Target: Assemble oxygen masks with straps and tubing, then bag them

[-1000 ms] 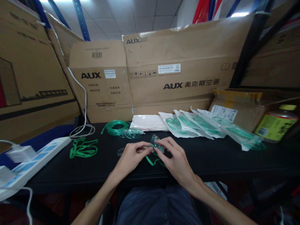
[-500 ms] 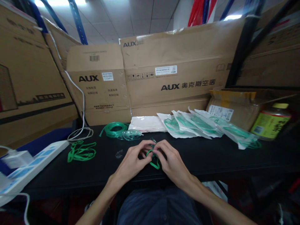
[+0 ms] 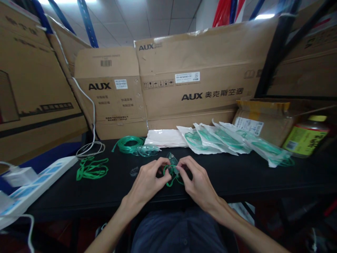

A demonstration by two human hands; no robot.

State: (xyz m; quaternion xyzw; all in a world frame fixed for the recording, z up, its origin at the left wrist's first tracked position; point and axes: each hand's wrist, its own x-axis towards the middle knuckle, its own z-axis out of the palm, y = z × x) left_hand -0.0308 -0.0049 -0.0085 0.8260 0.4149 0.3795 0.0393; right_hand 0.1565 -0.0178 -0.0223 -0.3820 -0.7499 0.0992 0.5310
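Observation:
A small translucent green face mask (image 3: pixel 172 160) is between my two hands, at the near middle of the black table. A green elastic strap (image 3: pixel 170 182) loops below it. My left hand (image 3: pixel 150 177) is closed, thumb and fingers pinching the strap at the left side. From the right, my right hand (image 3: pixel 197 177) pinches the mask's edge; fingers partly cover the grip. Left of my left hand lie small clear thin pieces (image 3: pixel 134 171). Beyond, a coil of green tubing (image 3: pixel 128 144) touches a clear plastic mask part (image 3: pixel 147 150).
A bundle of green straps (image 3: pixel 92 169) lies left, beside a white power strip (image 3: pixel 43 184). White pouches (image 3: pixel 166 138) and several filled clear-front bags (image 3: pixel 202 140) line the back. Cardboard boxes (image 3: pixel 210 56) wall the rear. A yellow-labelled bottle (image 3: pixel 305 137) stands right.
The hands have spread slightly apart, the right one shifting right. More of the mask shows between them, and the strap's loop has changed shape and widened.

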